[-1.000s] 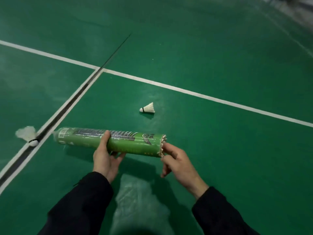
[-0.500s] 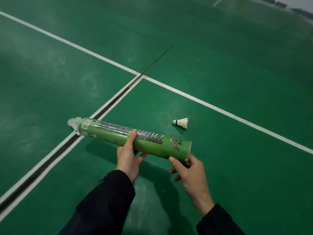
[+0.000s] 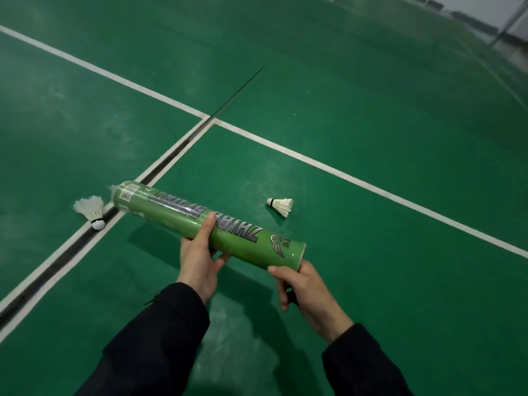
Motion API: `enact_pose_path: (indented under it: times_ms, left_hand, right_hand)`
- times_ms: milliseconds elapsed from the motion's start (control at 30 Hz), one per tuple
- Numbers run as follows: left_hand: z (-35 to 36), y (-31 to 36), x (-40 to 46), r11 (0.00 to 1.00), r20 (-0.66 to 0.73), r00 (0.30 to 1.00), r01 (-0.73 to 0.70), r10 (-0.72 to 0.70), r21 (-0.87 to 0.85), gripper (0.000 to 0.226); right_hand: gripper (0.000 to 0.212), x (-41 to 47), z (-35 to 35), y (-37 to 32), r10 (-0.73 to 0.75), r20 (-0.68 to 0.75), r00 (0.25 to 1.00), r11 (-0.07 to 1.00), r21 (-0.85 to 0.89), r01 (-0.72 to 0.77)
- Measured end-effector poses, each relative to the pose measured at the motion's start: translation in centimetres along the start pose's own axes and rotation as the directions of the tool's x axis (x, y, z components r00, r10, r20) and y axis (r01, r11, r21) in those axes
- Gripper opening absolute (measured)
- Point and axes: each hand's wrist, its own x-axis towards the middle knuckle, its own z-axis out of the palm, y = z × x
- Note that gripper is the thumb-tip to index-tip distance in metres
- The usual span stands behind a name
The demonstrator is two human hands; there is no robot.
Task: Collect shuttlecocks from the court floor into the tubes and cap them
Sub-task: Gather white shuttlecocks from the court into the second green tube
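Observation:
A long green shuttlecock tube (image 3: 171, 212) lies nearly level in the air, its far end up-left, its near end down-right. My left hand (image 3: 200, 258) grips it around the middle from below, thumb over the top. My right hand (image 3: 305, 290) has its fingertips at the tube's near, right end; what closes that end is hidden. One white shuttlecock (image 3: 281, 206) lies on the floor beyond the tube, on its side. Another white shuttlecock (image 3: 91, 210) rests on the court line to the left, cork toward me.
Green court floor (image 3: 371, 110) all around, crossed by white lines (image 3: 328, 164) and a dark seam (image 3: 160, 167) running toward the lower left. A pole and wall base (image 3: 503, 27) stand far at the upper right.
The view has swung left and closer, so the left shuttlecock shows fully beside the tube's far end. Feathers seen sticking out of the near end a second ago are no longer visible.

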Motion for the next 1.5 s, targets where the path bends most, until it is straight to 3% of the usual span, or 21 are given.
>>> enact_pose_path:
  times_ms: [67, 200, 400, 567, 767, 900, 1067, 1133, 1233, 1333, 1400, 1500]
  left_hand:
    - [0.0, 0.2, 0.1, 1.000, -0.016, 1.000, 0.004, -0.004, -0.013, 0.068]
    - [0.1, 0.6, 0.5, 0.999, -0.050, 0.999, 0.004, -0.006, -0.047, 0.065]
    - [0.0, -0.3, 0.5, 1.000, -0.047, 0.999, 0.003, -0.003, 0.008, 0.061]
    - [-0.1, -1.5, 0.6, 0.998, -0.051, 0.997, 0.053, -0.051, 0.021, 0.065]
    - [-0.1, -1.5, 1.2, 0.999, -0.118, 0.992, 0.038, -0.039, -0.018, 0.066]
    - [0.3, -2.1, 1.3, 1.000, -0.111, 0.994, 0.015, -0.015, 0.002, 0.064]
    - [-0.3, -2.6, 2.3, 0.998, -0.112, 0.994, -0.003, 0.010, 0.061, 0.084]
    - [-0.8, -2.6, 3.1, 0.998, -0.124, 0.992, -0.011, 0.019, 0.070, 0.084]
    - [-1.3, -1.9, 4.2, 0.997, -0.169, 0.984, -0.042, 0.054, 0.071, 0.091]
    - [-1.8, -0.3, 4.7, 0.992, -0.217, 0.972, -0.064, 0.086, 0.105, 0.091]
    - [-2.4, 1.0, 4.7, 0.988, -0.232, 0.968, -0.059, 0.091, 0.140, 0.088]
    - [-3.2, 2.9, 4.2, 0.978, -0.237, 0.966, -0.060, 0.108, 0.200, 0.085]
  right_hand:
    - [0.038, 0.3, 0.1, -0.2, -0.025, -0.052, 0.998, 0.998, 0.051, 0.027]
    - [0.028, 0.4, 0.1, 0.0, -0.176, -0.237, 0.955, 0.984, -0.038, 0.172]
    - [0.015, 0.6, -1.1, 1.0, -0.089, -0.085, 0.992, 0.995, -0.054, 0.085]
    - [0.037, 1.1, -1.9, 1.2, 0.081, 0.100, 0.992, 0.987, 0.132, -0.094]
    - [0.022, 2.4, -1.5, 2.4, -0.044, -0.169, 0.985, 0.994, 0.089, 0.060]
    - [0.029, 3.5, -2.5, 3.1, -0.030, -0.035, 0.999, 0.985, 0.172, 0.035]
    - [0.040, 4.7, -3.5, 3.8, 0.094, 0.157, 0.983, 0.986, 0.123, -0.114]
    - [0.046, 6.1, -3.9, 3.7, 0.107, 0.169, 0.980, 0.977, 0.167, -0.135]
    - [0.041, 10.4, -5.0, 3.5, 0.090, -0.080, 0.993, 0.960, 0.271, -0.065]
    - [0.017, 16.3, -5.7, 4.0, 0.109, -0.441, 0.891, 0.980, 0.198, -0.021]
    - [0.030, 20.5, -6.1, 5.1, 0.057, -0.520, 0.852, 0.998, 0.059, -0.031]
    - [0.059, 25.5, -6.8, 6.9, 0.026, -0.559, 0.829, 0.964, -0.204, -0.168]
